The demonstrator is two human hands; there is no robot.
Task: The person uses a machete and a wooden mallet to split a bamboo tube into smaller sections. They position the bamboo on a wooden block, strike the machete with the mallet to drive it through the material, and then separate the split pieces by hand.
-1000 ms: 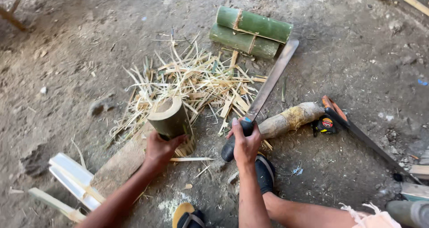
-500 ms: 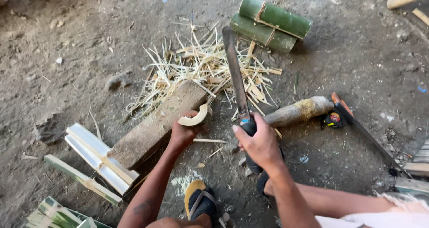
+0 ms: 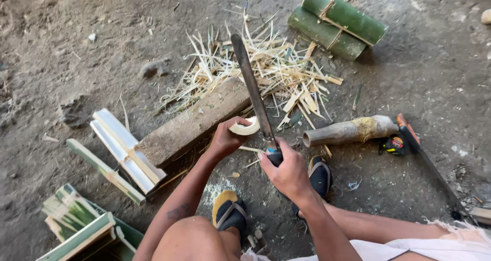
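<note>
The person is squatting on the dirt floor, working over a wooden block that is lying on the ground in front of the sandalled feet. The left hand is pinching a curved piece of split bamboo, holding it on edge at the near end of the block. The right hand is wrapped tight around the handle of a long knife, whose blade is running away from the body and crossing just beside the bamboo piece; whether the edge is touching it cannot be told.

Judging by how things are lying, a good share of the splitting looks done: a heap of thin shavings is spreading beyond the block, and flat split slats are lying to the left, with more green-edged pieces stacked at the lower left. Work appears to be left, too: a tied bundle of whole green bamboo tubes is sitting uncut at the top right. A short grey tube and a handsaw are resting well apart from the hands on the right.
</note>
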